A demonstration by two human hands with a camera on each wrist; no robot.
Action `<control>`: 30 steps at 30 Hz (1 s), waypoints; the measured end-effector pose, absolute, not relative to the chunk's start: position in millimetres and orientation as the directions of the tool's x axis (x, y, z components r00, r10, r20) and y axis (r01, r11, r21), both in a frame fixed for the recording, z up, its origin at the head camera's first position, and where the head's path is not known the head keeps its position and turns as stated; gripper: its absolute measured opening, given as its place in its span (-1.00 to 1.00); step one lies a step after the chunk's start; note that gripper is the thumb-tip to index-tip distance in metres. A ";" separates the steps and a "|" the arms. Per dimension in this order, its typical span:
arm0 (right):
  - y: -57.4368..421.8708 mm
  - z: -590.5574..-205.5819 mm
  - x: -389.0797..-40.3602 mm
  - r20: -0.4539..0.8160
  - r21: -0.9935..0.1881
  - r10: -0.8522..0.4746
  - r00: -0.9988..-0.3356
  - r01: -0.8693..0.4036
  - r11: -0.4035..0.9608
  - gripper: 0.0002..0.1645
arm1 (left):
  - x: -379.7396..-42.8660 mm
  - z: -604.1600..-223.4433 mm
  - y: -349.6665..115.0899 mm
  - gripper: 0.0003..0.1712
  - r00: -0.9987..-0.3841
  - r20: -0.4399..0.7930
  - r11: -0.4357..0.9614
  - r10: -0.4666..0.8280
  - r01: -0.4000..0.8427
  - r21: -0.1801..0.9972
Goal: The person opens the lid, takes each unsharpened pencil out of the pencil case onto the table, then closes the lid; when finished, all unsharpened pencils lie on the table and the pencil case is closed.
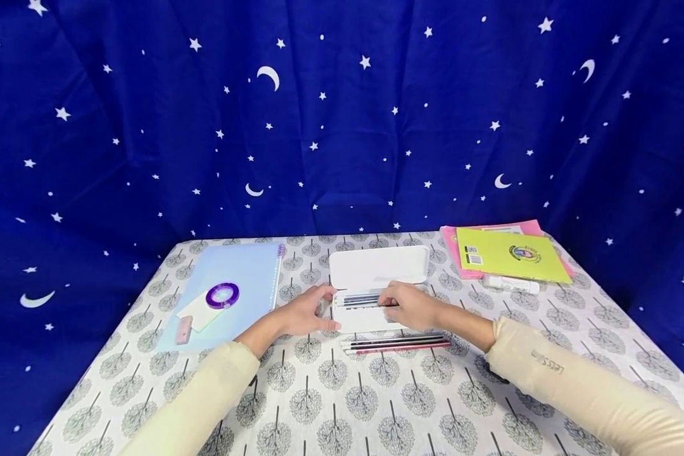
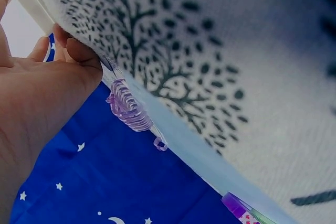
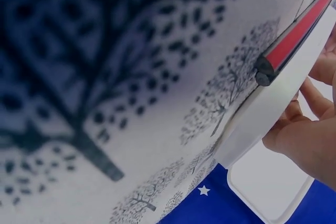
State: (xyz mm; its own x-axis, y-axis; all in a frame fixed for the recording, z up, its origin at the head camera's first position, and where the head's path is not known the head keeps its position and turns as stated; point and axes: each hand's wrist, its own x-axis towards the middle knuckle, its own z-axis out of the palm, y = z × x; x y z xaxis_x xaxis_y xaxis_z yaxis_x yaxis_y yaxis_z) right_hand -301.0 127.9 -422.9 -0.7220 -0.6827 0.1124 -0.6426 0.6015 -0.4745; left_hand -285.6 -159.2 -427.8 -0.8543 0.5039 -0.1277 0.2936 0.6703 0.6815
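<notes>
We've got the pencils (image 1: 360,299) in the white case (image 1: 359,323) at 9 o'clock from our nearer right hand (image 1: 411,305), running 9-to-3, its fingers curled, grip unclear, while our left hand (image 1: 304,311) spreads loosely by the case's edge.

Hanging cloth backdrop (image 1: 342,155): deep blue, white stars, crescents, dots
Flat fabric tablecloth (image 1: 342,373): white, dark grey round-crowned trees
Shallow rectangular hinged case (image 1: 379,266): plain white
Slim loose pencils (image 1: 399,342): black and red
Spiral-bound notebook (image 1: 245,266): pale blue, purple coil (image 2: 128,108)
Round tape roll (image 1: 235,293): purple
Block eraser (image 1: 184,330): pink
Rectangular upper booklet (image 1: 496,256): yellow-green, multicoloured emblem (image 1: 524,254)
Booklet beneath (image 1: 451,247): pink
Long fabric sleeves (image 1: 570,380): cream
</notes>
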 end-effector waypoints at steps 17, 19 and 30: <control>129.9 -426.0 -305.5 0.095 -0.530 -0.661 -0.744 -0.600 0.599 -0.81 | -284.6 -428.3 -159.3 -0.03 -0.853 -0.128 0.674 0.505 0.298 0.676; 129.8 -425.9 -305.9 0.106 -0.524 -0.664 -0.740 -0.609 0.595 -0.80 | -284.9 -428.6 -159.4 -0.03 -0.854 -0.128 0.675 0.505 0.298 0.674; 128.9 -422.8 -305.1 0.114 -0.517 -0.666 -0.737 -0.617 0.594 -0.90 | -284.8 -427.4 -159.2 -0.03 -0.853 -0.128 0.675 0.506 0.299 0.675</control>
State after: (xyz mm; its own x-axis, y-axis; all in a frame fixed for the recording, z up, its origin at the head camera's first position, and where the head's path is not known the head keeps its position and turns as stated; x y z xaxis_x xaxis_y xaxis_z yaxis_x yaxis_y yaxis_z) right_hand -305.1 128.9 -422.8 -0.7370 -0.6662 0.1139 -0.6167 0.5940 -0.5165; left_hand -284.8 -159.2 -427.4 -0.8529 0.5060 -0.1285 0.2987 0.6749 0.6748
